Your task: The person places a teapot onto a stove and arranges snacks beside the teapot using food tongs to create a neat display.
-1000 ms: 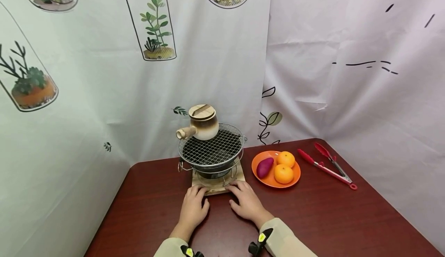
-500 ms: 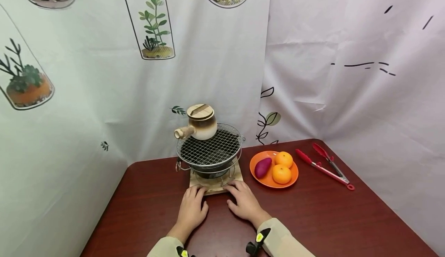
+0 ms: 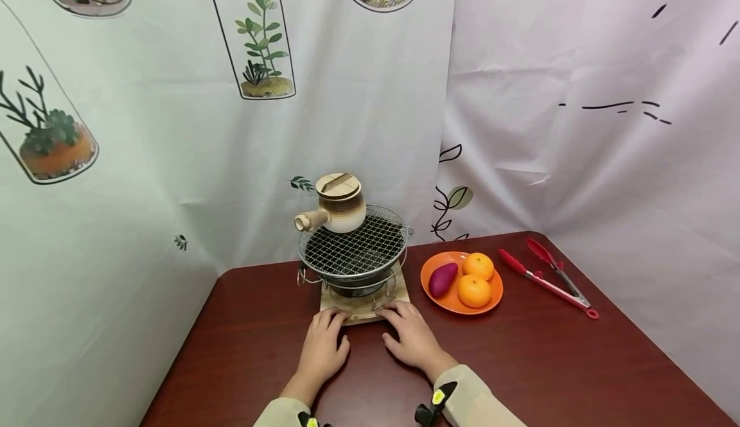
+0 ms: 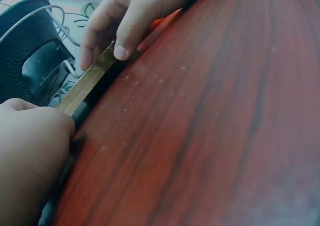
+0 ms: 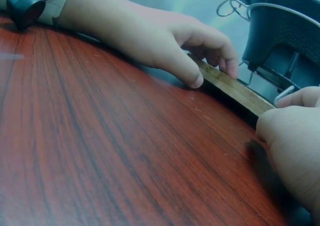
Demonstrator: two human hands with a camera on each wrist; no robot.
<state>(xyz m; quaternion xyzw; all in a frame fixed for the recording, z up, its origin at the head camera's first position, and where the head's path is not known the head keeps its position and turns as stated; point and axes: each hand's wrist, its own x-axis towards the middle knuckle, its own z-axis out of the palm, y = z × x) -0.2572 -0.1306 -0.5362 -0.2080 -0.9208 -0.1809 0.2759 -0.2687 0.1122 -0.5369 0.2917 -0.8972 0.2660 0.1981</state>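
My left hand (image 3: 322,348) and right hand (image 3: 412,338) rest their fingertips on the front corners of a pale wooden board (image 3: 363,314). Both thumbs lie relaxed on the table side, apart from the board in the head view. On the board stands a round tabletop grill (image 3: 370,275) with a wire mesh top and a dark bowl. A small side-handled clay pot (image 3: 347,216) with a wooden lid sits on the mesh, toward the back left. In the left wrist view, the fingers of the right hand (image 4: 137,16) reach over the board's edge (image 4: 85,88).
An orange plate (image 3: 428,286) with a purple sweet potato (image 3: 443,279) and two mandarins (image 3: 474,291) stands right of the grill. Red-tipped tongs (image 3: 552,279) lie spread farther right. Patterned white cloth (image 3: 370,125) hangs behind the dark red table (image 3: 243,350).
The head view shifts slightly sideways and back. The hands, grill, pot, plate and tongs keep their places on the table.
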